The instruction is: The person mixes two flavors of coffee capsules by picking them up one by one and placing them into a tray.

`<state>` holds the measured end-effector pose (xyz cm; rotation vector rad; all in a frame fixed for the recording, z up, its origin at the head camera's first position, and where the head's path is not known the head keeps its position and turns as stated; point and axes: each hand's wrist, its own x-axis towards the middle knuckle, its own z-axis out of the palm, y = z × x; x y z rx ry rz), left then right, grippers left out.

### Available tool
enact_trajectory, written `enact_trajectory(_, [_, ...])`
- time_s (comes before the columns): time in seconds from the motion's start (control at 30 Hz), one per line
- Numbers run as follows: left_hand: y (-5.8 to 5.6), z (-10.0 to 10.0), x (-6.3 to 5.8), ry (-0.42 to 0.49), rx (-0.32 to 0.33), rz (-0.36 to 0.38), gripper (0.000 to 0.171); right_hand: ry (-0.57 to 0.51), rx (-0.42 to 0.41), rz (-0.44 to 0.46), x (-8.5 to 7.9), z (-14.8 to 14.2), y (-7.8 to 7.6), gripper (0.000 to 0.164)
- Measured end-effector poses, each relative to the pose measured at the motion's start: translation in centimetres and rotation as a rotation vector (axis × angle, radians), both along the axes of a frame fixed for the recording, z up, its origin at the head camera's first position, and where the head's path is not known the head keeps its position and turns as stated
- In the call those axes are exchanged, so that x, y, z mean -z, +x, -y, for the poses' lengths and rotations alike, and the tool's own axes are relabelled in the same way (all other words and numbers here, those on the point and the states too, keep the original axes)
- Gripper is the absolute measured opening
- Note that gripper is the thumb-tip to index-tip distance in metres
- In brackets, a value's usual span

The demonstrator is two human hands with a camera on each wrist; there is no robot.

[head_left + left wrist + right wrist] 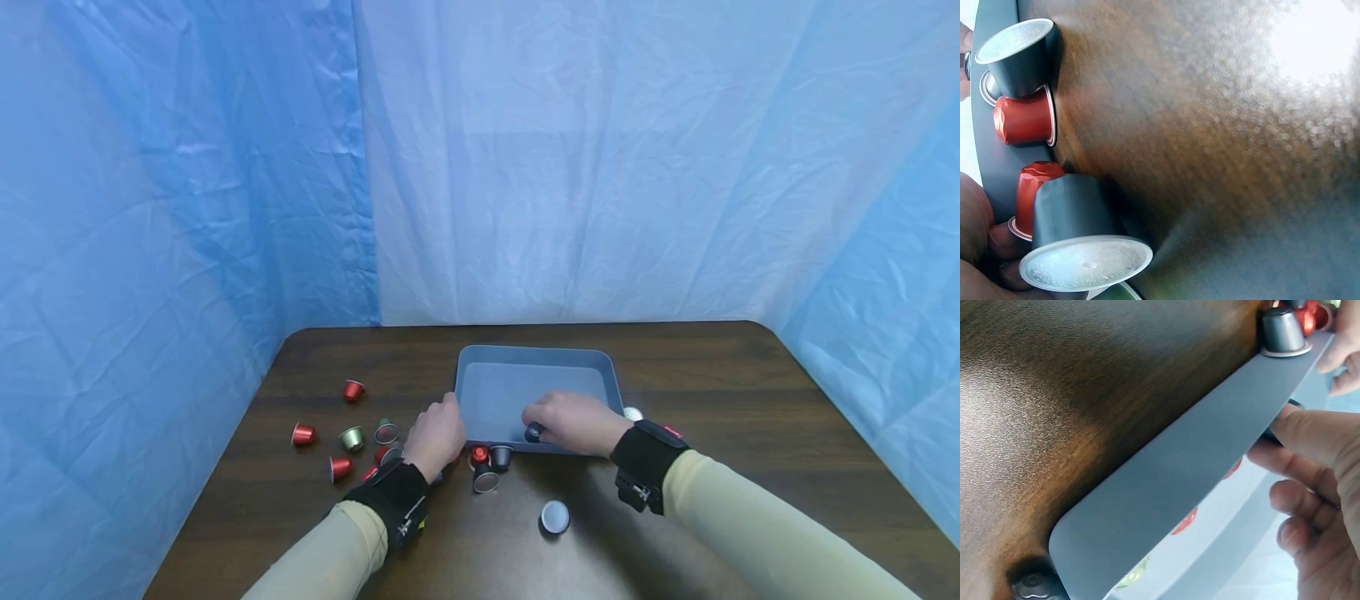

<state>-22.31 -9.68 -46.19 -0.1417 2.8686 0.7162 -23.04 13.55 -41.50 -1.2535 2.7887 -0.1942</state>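
A grey-blue tray (525,375) lies on the table. Over its front part, my right hand (577,421) pinches a dark coffee capsule (534,432) between thumb and forefinger. My left hand (435,437) is at the tray's front left corner; its fingertips are partly hidden, and I cannot tell whether they hold anything. In the left wrist view a dark capsule (1072,209) and a red capsule (1025,190) are close by its fingers. Another red capsule (1025,119) and a dark capsule (1019,59) stand by the tray's front wall.
Several red capsules (303,434) and green capsules (352,439) are scattered left of the tray. A pale-topped capsule (555,517) stands near the front. Beside my right wrist is a white capsule (633,413). Blue sheeting (562,167) surrounds the dark wooden table (712,375).
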Motion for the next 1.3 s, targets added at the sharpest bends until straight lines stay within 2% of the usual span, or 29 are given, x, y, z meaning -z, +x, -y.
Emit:
enact_trajectory(0.23, [0.0,-0.1,0.0,-0.003,-0.006,0.001,0.047,-0.005,-0.016,-0.026,0.6,-0.3,-0.2,0.023])
enact_trajectory(0.73, [-0.1,-0.1,0.2,-0.021,-0.011,0.011,0.05,0.017,0.007,0.008,1.1,-0.2,-0.6,0.023])
enact_trajectory(0.9, [-0.1,-0.1,0.2,-0.023,-0.012,0.01,0.051,0.032,-0.002,-0.012,1.4,-0.2,-0.7,0.025])
enact_trajectory(1.03, [-0.1,-0.2,0.2,-0.017,-0.015,0.014,0.05,0.001,-0.01,-0.013,1.3,-0.6,-0.6,0.03])
enact_trajectory(1.13, [-0.1,-0.2,0.1,-0.013,-0.02,0.022,0.052,-0.037,0.021,-0.012,0.8,-1.1,-0.3,0.032])
enact_trajectory(1.3, [-0.1,-0.2,0.0,-0.01,-0.026,0.03,0.051,-0.057,0.157,-0.024,-0.5,-1.9,-0.1,0.038])
